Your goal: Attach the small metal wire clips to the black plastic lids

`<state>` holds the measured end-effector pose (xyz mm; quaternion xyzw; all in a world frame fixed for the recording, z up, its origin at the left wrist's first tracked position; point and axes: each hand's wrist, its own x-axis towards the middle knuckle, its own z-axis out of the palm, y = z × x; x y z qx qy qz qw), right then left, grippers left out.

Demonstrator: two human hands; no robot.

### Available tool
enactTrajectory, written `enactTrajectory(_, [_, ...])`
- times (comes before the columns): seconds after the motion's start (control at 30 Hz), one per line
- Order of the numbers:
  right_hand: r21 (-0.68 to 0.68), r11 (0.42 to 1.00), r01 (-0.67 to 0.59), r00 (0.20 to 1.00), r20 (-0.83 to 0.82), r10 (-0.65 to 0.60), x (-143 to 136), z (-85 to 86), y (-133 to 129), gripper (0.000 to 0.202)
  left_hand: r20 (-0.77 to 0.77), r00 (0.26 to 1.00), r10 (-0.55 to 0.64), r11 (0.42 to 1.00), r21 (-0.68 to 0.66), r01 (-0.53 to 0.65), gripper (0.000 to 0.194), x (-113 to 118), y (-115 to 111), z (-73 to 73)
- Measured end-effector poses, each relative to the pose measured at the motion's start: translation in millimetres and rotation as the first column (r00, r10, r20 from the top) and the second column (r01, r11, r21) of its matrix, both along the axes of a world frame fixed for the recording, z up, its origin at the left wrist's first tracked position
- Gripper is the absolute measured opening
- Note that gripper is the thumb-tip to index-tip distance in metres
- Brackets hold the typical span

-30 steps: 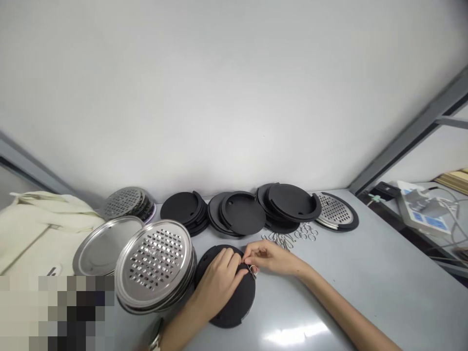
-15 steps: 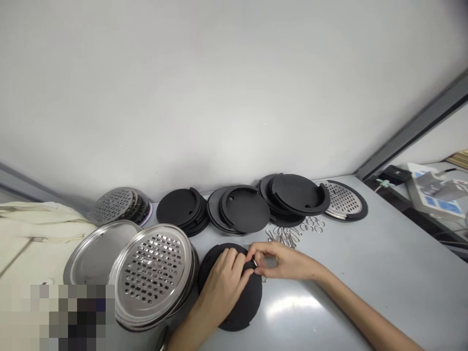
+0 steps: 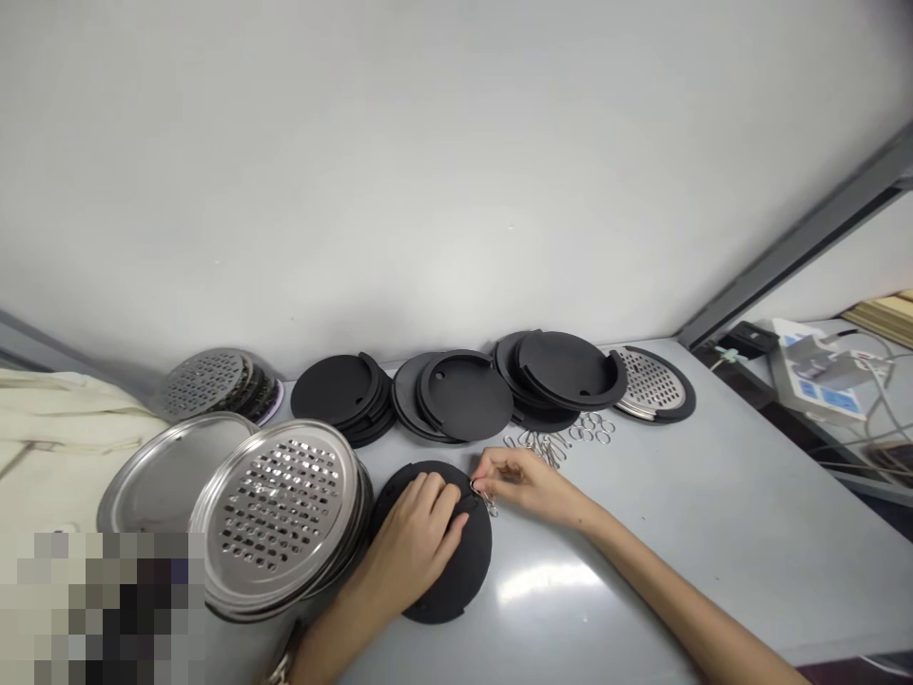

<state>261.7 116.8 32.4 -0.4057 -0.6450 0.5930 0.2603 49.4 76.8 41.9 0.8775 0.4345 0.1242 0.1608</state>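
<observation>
A round black disc (image 3: 467, 571) with a raised rim lies on the grey table in front of me. My left hand (image 3: 420, 518) rests over it, fingers curled together and pressing on its upper part, thumb a little apart. At the disc's upper right edge, my right hand (image 3: 510, 480) pinches a small metal ring (image 3: 475, 486) between thumb and finger. A silvery hook (image 3: 491, 504) hangs just below the ring; whether the ring passes through the disc is too small to tell. Behind my right hand lie several loose metal hooks (image 3: 542, 445) and several split rings (image 3: 595, 428).
Left of the disc stands a stack of round metal grater plates (image 3: 281, 504), beside a plain metal plate (image 3: 167, 476). Along the wall are more grater plates (image 3: 203, 382), stacked black discs (image 3: 335, 388) and a black-rimmed grater (image 3: 652, 381). Cream cloth (image 3: 64, 428) lies far left; a power strip (image 3: 817, 376) sits right.
My left thumb has lifted from the disc's edge and spread away from my right fingers. My right hand still pinches the ring, now with the hook showing beneath. The whole view has shifted slightly.
</observation>
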Motion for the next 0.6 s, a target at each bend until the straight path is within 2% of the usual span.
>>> enactTrajectory(0.47, [0.099,0.992,0.082,0.994,0.062,-0.089,-8.3,-1.5,-4.7,0.023,0.044,0.999,-0.013,0.999,0.040,0.011,0.010,-0.7,-0.3,0.7])
enactTrajectory(0.6, [0.098,0.994,0.044,0.996,0.076,-0.052,-8.2,0.1,-5.7,0.021,0.041,0.999,-0.009,1.000,0.024,0.008,0.010,-0.9,-0.8,0.4])
